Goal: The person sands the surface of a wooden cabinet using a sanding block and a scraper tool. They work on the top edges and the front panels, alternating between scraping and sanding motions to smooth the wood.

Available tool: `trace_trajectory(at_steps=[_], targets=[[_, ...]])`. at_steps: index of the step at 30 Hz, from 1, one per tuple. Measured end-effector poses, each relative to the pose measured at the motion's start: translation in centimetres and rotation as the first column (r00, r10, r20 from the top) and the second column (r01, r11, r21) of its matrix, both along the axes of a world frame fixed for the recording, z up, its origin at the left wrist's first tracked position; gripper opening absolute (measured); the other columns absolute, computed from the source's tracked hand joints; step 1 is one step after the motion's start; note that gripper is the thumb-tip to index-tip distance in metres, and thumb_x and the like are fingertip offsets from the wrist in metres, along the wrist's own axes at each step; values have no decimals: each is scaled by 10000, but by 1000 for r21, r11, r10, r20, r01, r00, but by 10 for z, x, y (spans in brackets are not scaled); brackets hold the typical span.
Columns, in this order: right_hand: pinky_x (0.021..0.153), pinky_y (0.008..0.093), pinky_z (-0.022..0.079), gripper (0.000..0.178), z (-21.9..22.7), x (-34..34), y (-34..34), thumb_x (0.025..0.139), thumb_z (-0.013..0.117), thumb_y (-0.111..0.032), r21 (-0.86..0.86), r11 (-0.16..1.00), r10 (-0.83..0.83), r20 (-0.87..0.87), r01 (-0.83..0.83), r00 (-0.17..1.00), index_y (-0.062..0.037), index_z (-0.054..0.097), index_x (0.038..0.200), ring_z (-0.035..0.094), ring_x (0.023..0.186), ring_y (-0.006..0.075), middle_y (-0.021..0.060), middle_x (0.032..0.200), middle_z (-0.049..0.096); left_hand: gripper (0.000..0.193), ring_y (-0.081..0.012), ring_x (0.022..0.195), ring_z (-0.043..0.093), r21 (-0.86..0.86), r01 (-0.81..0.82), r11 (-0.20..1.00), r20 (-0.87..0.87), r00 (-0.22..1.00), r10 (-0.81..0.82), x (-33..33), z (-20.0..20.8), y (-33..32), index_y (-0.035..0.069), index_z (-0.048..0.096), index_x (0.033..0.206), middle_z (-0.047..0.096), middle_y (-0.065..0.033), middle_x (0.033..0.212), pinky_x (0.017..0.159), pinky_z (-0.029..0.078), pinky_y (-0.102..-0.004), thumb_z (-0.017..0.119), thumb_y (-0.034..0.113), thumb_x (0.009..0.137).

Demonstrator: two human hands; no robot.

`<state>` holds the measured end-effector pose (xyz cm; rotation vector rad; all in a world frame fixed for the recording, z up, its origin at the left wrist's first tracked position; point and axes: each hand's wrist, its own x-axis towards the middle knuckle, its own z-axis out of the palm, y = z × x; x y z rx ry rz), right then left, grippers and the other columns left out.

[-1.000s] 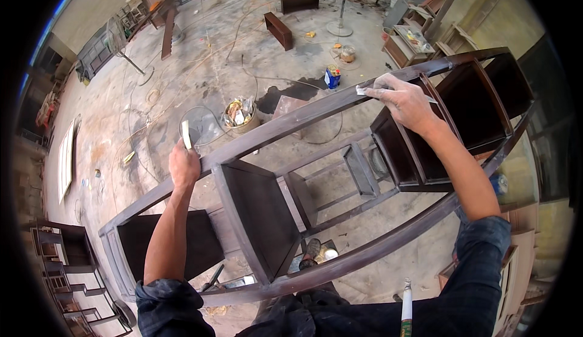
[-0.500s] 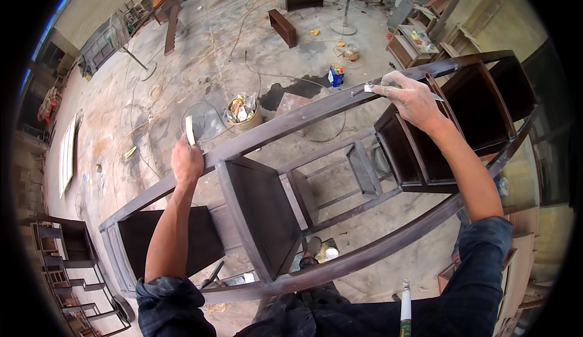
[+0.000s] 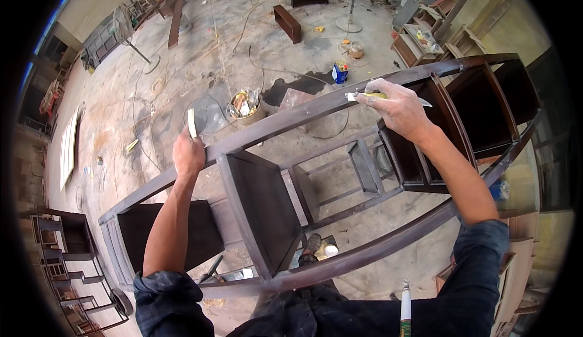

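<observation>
A large dark-brown wooden shelving frame (image 3: 279, 123) lies across in front of me, with several dark compartments. My left hand (image 3: 189, 153) is closed at its far rail, left of the dark middle panel (image 3: 258, 206). A pale flat strip (image 3: 192, 122) sticks up from its fingers; its kind is unclear. My right hand (image 3: 402, 109), dusted white, is closed over the same rail further right. It grips a scraper (image 3: 426, 102) with a pale blade-like tip at one side and a yellowish handle at the other. The fingers hide its middle.
Beyond the frame stand a bucket of scraps (image 3: 245, 106) and a blue can (image 3: 340, 72). Hoses and cords trail over the stained floor. Farther off are two drawer boxes (image 3: 287, 24) and a standing fan (image 3: 124, 30). Another dark shelf unit (image 3: 76, 246) stands at the left.
My right hand has moved left and a little nearer along the rail with the scraper. My left hand stays nearly in place. My shoe now shows below the frame.
</observation>
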<state>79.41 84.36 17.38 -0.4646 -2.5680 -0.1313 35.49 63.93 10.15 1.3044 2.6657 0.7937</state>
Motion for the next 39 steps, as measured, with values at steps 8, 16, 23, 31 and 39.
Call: trace_trajectory(at_steps=[8, 16, 23, 31, 39], targets=[[714, 375, 569, 437, -3, -2, -1, 796, 646, 1, 3, 1000, 12, 12, -12, 1000, -198, 747, 1172, 687, 870, 274, 57, 1045, 661, 320, -489, 1001, 644, -29, -53, 998, -3, 999, 53, 3, -1, 2, 103, 698, 1183, 698, -281, 1005, 868, 498, -543, 512, 172, 932], [733, 383, 568, 420, 2, 5, 3, 806, 640, -11, -7, 1000, -11, 36, 12, 999, -201, 749, 1164, 687, 878, 278, 66, 1068, 662, 305, -484, 988, 650, -16, -50, 999, -10, 999, 50, 5, 0, 1, 89, 705, 1148, 697, -282, 990, 865, 499, -552, 515, 166, 922], [745, 386, 558, 456, -3, -17, -8, 786, 675, 21, -28, 998, 62, 24, -61, 998, -188, 747, 1185, 678, 882, 300, 95, 1090, 662, 311, -487, 972, 654, 9, -29, 1000, -21, 999, 29, 5, 1, 0, 81, 710, 1132, 697, -285, 984, 855, 505, -553, 510, 134, 900], [716, 371, 568, 356, -9, -36, -19, 822, 657, -45, 7, 997, 72, 0, -72, 997, -190, 753, 1133, 684, 865, 264, 55, 1029, 654, 294, -492, 957, 652, 11, -24, 1000, -24, 999, 25, -1, -6, 2, 71, 692, 1108, 693, -290, 956, 844, 500, -566, 502, 111, 888], [713, 377, 552, 433, -9, -38, -22, 799, 661, 2, -34, 997, 73, 6, -73, 997, -193, 752, 1175, 669, 851, 272, 70, 1035, 644, 276, -493, 953, 649, 35, -6, 999, -7, 1000, 6, 7, 2, 1, 64, 691, 1086, 693, -289, 963, 834, 496, -570, 510, 105, 882]])
